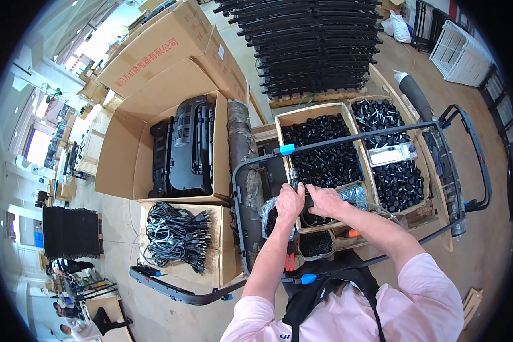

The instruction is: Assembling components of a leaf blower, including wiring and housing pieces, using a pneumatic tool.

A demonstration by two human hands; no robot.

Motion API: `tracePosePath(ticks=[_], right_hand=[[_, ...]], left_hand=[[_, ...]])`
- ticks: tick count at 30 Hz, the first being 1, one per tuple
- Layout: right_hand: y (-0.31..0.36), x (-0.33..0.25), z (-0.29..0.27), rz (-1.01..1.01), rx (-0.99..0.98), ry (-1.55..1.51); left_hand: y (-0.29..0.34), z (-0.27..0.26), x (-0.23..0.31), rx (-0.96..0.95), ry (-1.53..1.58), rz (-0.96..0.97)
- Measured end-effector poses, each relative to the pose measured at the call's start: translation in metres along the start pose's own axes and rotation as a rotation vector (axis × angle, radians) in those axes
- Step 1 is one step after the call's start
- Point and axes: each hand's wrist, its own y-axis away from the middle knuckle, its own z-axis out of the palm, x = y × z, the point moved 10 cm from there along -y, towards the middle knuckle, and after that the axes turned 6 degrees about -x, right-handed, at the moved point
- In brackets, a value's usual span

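My left hand (290, 200) is closed near the front of what looks like a cordless drill (293, 175), its metal chuck pointing away from me. Beside it my right hand (325, 202) is closed at the dark body of the same tool; the fingers hide most of it. Both hands are inside the outline of a large black tubular frame (359, 135), which lies across the bins with blue clips (288, 149) on it. Under the right hand's edge is a compartment of small silver screws (354, 195). A bag with dark small parts (269, 219) sits left of my left hand.
Wooden bins hold black knobs (325, 165) and black-headed bolts (376, 114). At left stand a carton (119, 154) of black plastic panels and a box of coiled cables (176, 239). Stacked black frames (313, 51) rise ahead. A small bin of black screws (316, 244) is near my body.
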Motion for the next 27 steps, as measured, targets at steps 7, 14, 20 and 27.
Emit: tracePosePath(ticks=[7, 14, 20, 27], right_hand=[[0.002, 0.001, -0.004, 0.012, -0.01, -0.022], [-0.002, 0.006, -0.004, -0.014, 0.022, -0.004], [-0.009, 0.014, 0.005, 0.024, -0.002, -0.043], [-0.01, 0.019, 0.003, -0.01, 0.077, -0.084]], left_hand=[[0.0, 0.002, 0.001, -0.017, -0.007, -0.014], [-0.005, 0.008, 0.0, -0.002, 0.013, -0.013], [-0.013, 0.004, 0.002, 0.02, -0.089, -0.005], [-0.018, 0.004, 0.006, 0.004, -0.148, -0.019]])
